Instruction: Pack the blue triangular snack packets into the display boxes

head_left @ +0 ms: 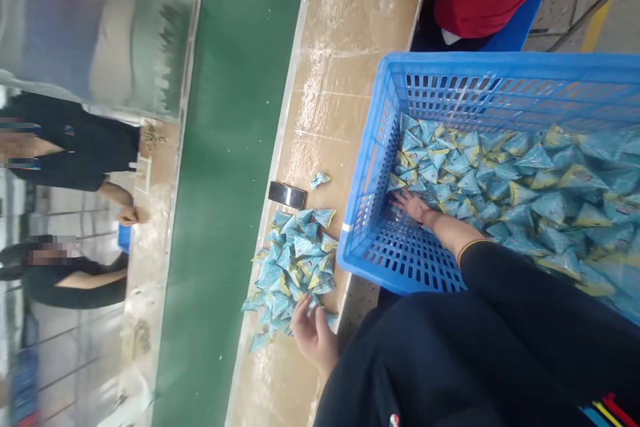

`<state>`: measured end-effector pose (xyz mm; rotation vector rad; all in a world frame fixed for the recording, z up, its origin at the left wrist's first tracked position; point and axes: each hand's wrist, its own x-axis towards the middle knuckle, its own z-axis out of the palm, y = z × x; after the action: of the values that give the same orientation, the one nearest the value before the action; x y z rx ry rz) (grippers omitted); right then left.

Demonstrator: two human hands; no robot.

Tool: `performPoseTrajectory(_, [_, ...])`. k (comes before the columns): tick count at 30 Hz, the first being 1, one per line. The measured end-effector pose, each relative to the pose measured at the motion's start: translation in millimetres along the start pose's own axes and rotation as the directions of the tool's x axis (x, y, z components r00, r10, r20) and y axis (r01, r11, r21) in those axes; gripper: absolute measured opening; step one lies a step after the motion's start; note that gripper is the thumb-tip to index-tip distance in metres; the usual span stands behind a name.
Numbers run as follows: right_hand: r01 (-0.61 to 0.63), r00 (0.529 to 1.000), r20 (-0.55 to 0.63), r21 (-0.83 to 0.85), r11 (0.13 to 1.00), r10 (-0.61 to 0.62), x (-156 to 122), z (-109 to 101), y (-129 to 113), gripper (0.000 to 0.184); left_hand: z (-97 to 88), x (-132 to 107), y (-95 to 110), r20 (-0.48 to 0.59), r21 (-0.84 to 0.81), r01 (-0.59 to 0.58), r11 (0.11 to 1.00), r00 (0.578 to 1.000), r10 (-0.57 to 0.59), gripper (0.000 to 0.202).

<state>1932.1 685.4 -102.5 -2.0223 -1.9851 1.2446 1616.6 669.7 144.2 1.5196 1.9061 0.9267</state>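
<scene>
Head view: two bare hands work between a packet pile (pixel 293 257) on the table (pixel 330 120) and a blue basket (pixel 364 160).
Right hand (pixel 411 207): fingers spread inside the basket, touching or just beside its packets (pixel 495 167).
Left hand (pixel 313 333): thumb apart, nearer the pile, at its edge.

And the right hand (pixel 411 207) splays inside the blue basket (pixel 500 61), packets (pixel 470 183) heaped just beside it! Here's the left hand (pixel 311 333), right at the near edge of a packet pile (pixel 295 260) on the table (pixel 345 93)!
</scene>
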Motion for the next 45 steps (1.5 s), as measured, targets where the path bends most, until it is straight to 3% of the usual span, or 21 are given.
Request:
performPoseTrajectory(4, [-0.002, 1.000, -0.023, 0.070, 0.998, 0.004, 18, -20, -6, 0.029, -1.8, -8, 2, 0.039, 0.073, 0.061, 0.996, 0.997, -0.063, 0.018])
performPoseTrajectory(9, [-0.020, 1.000, -0.016, 0.108, 0.994, 0.022, 6, -28, -13, 0.030, -3.5, -12, -2, 0.072, 0.122, 0.119, 0.985, 0.989, -0.129, 0.022])
performPoseTrajectory(13, [-0.135, 0.989, -0.041, 0.097, 0.986, 0.139, 15, -25, -11, 0.033, -4.9, -12, -6, 0.099, 0.123, 0.124, 0.985, 0.986, -0.136, 0.024])
performPoseTrajectory(17, [-0.227, 0.974, 0.009, 0.084, 0.970, 0.227, 22, -13, 9, 0.036, -6.4, -16, -10, 0.096, 0.101, 0.131, 0.986, 0.985, -0.140, 0.023])
performPoseTrajectory(21, [-0.251, 0.968, 0.047, 0.091, 0.964, 0.248, 5, -1, 27, 0.037, -4.8, -21, -14, 0.082, 0.086, 0.157, 0.984, 0.983, -0.164, 0.023])
performPoseTrajectory(24, [-0.264, 0.964, 0.044, 0.139, 0.954, 0.260, -12, -2, 26, 0.033, -2.1, -25, -13, 0.097, 0.074, 0.171, 0.982, 0.979, -0.178, 0.025])
performPoseTrajectory(27, [-0.257, 0.962, -0.030, 0.228, 0.939, 0.271, -28, -20, 18, 0.038, 5.5, -26, -9, 0.119, -0.001, 0.158, 0.987, 0.980, -0.157, 0.023])
performPoseTrajectory(30, [-0.193, 0.953, -0.162, 0.322, 0.927, 0.254, -53, -63, 6, 0.054, 25.0, -22, 6, 0.158, -0.193, 0.171, 0.966, 0.977, -0.141, 0.023])
performPoseTrajectory(32, [-0.026, 0.950, -0.259, 0.498, 0.867, 0.177, -79, -102, -11, 0.058, 45.2, -18, 24, 0.285, -0.386, 0.263, 0.884, 0.946, -0.156, 0.032])
performPoseTrajectory(33, [0.095, 0.941, -0.312, 0.607, 0.789, 0.127, -94, -122, -23, 0.061, 56.2, -16, 36, 0.387, -0.478, 0.345, 0.808, 0.908, -0.159, 0.039])
performPoseTrajectory(34, [0.221, 0.928, -0.365, 0.709, 0.670, 0.080, -109, -140, -39, 0.065, 66.7, -14, 48, 0.505, -0.545, 0.448, 0.709, 0.850, -0.149, 0.049])
performPoseTrajectory(36, [0.371, 0.902, -0.431, 0.791, 0.486, 0.014, -135, -167, -78, 0.074, 83.4, -11, 71, 0.719, -0.571, 0.655, 0.496, 0.690, -0.084, 0.069])
performPoseTrajectory(38, [0.431, 0.890, -0.448, 0.775, 0.462, -0.078, -152, -179, -120, 0.076, 90.5, -8, 86, 0.836, -0.520, 0.780, 0.347, 0.549, 0.018, 0.086])
performPoseTrajectory(39, [0.466, 0.877, -0.458, 0.737, 0.490, -0.145, -156, -181, -139, 0.073, 90.0, -7, 88, 0.858, -0.503, 0.808, 0.307, 0.510, 0.064, 0.092])
performPoseTrajectory(40, [0.510, 0.856, -0.464, 0.680, 0.527, -0.229, -158, -180, -156, 0.068, 87.2, -5, 87, 0.865, -0.499, 0.819, 0.283, 0.493, 0.098, 0.097])
performPoseTrajectory(42, [0.601, 0.799, -0.423, 0.537, 0.592, -0.427, -155, -178, -183, 0.060, 75.8, -1, 73, 0.854, -0.519, 0.813, 0.263, 0.505, 0.123, 0.095])
performPoseTrajectory(45, [0.667, 0.739, -0.221, 0.375, 0.644, -0.637, -144, -178, -211, 0.055, 50.9, 5, 38, 0.834, -0.550, 0.796, 0.252, 0.541, 0.108, 0.078])
